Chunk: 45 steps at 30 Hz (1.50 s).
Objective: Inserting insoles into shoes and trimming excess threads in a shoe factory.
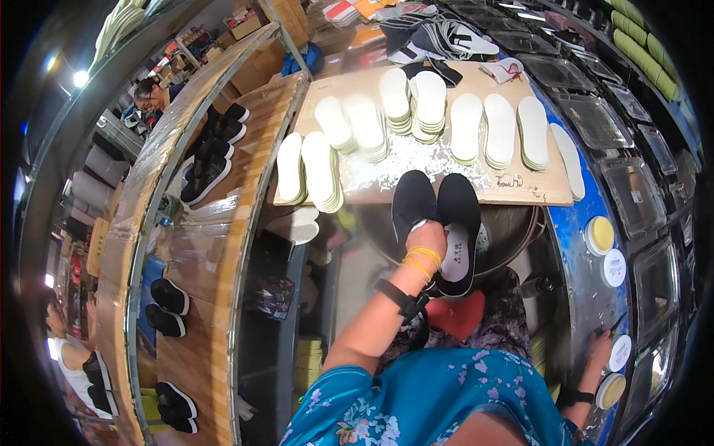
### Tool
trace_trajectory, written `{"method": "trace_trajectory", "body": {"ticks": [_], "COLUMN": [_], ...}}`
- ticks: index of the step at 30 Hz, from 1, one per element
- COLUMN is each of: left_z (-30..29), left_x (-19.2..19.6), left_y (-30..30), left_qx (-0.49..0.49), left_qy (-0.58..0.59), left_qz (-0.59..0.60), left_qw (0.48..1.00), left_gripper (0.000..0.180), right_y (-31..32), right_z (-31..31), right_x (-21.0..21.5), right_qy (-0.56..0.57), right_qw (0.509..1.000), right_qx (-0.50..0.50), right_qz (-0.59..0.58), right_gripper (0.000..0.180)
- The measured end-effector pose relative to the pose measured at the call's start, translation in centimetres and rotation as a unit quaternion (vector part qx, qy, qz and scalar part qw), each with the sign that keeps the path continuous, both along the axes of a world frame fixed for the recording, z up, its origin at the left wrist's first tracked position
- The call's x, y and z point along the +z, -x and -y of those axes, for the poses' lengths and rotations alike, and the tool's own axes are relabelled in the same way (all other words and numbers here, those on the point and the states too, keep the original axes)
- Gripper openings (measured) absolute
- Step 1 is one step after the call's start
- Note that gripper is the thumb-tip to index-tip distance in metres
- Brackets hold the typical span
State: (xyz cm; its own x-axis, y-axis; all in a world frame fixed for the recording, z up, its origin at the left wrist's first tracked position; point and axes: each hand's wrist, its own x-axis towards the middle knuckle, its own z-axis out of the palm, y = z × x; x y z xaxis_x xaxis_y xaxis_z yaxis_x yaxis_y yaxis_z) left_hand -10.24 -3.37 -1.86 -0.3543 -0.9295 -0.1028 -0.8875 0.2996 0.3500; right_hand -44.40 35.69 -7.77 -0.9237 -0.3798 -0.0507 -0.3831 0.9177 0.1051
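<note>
A pair of black slip-on shoes is held over my lap, toes toward the table. My left hand (427, 239) is closed at the heel opening of the left black shoe (413, 195). Against it lies the right black shoe (458, 204), with a pale printed insole (455, 256) showing inside. Whether my fingers also grip this second shoe is hidden. Far to the right, my right hand (598, 346) is closed around a thin dark tool (618, 322), whose kind I cannot make out. Beside that hand sits a white round lid (619, 352).
Stacks of white insoles (498, 130) line the wooden board (357, 195), with white scraps scattered among them. Round tubs (599, 235) stand on the blue bench edge at right. To the left, a shelf (201, 327) bears more black shoes (169, 296). Other people (155, 95) are farther left.
</note>
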Motion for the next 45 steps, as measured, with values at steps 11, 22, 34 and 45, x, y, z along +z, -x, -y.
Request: {"method": "trace_trajectory", "body": {"ticks": [11, 22, 34, 45], "left_z": [0.8, -1.0, -2.8, -0.8], "left_x": [-0.3, 5.8, 8.9, 6.4], "left_y": [-1.9, -13.0, -16.1, -14.8], "left_qx": [-0.038, -0.212, -0.305, -0.277], "left_qy": [0.052, 0.064, -0.009, -0.041], "left_qz": [-0.013, -0.264, -0.123, -0.093], "left_qw": [0.998, 0.939, 0.944, 0.956], "left_gripper": [0.033, 0.022, 0.031, 0.041], "right_y": [3.7, -4.3, -16.6, -16.3], "right_z": [-5.8, 8.8, 25.5, 20.7], "right_x": [-2.8, 6.6, 10.2, 7.7], "right_qy": [0.245, 0.595, 0.327, 0.241], "right_qw": [0.963, 0.538, 0.668, 0.725], "right_qx": [-0.088, 0.055, 0.553, 0.468], "right_qz": [0.072, 0.595, 0.375, 0.444], "right_gripper": [0.058, 0.054, 0.056, 0.046]}}
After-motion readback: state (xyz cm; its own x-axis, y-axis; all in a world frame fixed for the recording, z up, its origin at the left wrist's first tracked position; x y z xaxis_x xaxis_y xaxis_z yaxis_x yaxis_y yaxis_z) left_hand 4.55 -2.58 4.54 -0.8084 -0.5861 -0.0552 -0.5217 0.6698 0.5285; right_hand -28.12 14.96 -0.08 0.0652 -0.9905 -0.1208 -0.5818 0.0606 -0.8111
